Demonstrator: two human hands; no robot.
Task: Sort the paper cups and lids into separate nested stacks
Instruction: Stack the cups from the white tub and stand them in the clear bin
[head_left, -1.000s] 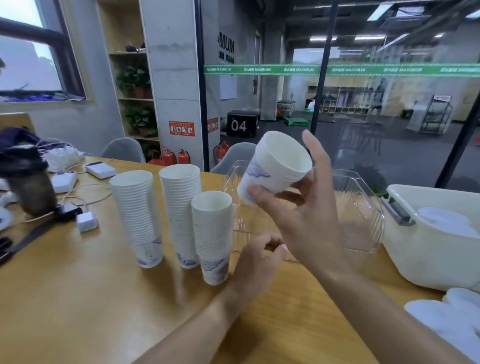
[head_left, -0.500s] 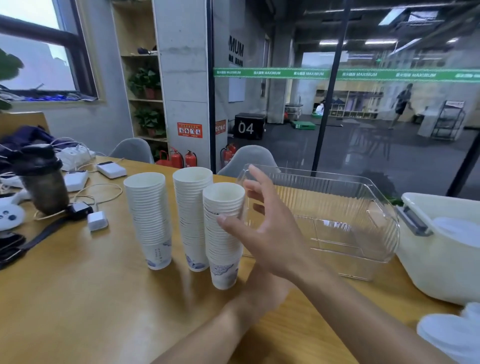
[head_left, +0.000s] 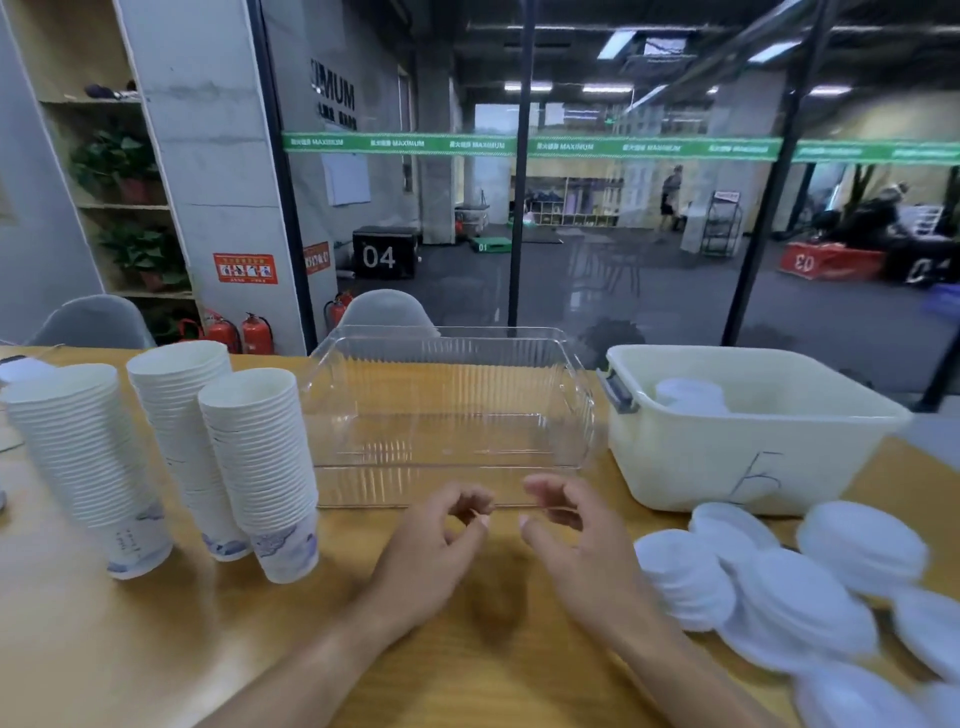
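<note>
Beyond the wooden table stood a concrete pillar in the upper left of the frame, with shelves of potted plants to its left and red fire extinguishers at its foot. Glass walls filled the upper middle and right, crossed by a green strip.

At the left edge of the frame three nested stacks of paper cups stood mouth-up on the table. The left stack leaned a little, the middle stack stood just behind and beside it, and the right stack was nearest the centre, close to the clear plastic bin. That bin sat in the middle of the frame, and nothing could be seen inside it.

Below the bin, at lower centre, both hands hovered over the table, near each other but apart. The left hand had its fingers loosely curled with the thumb near the fingertips; it gripped nothing that could be made out. The right hand was likewise relaxed, fingers bent and holding nothing.

To the right of the clear bin stood a cream tub with a letter marked on its front wall; a few white lids lay inside it. At the lower right of the frame, more lids lay in low overlapping piles on the table, just beside the tub, blurred toward the corner.
</note>
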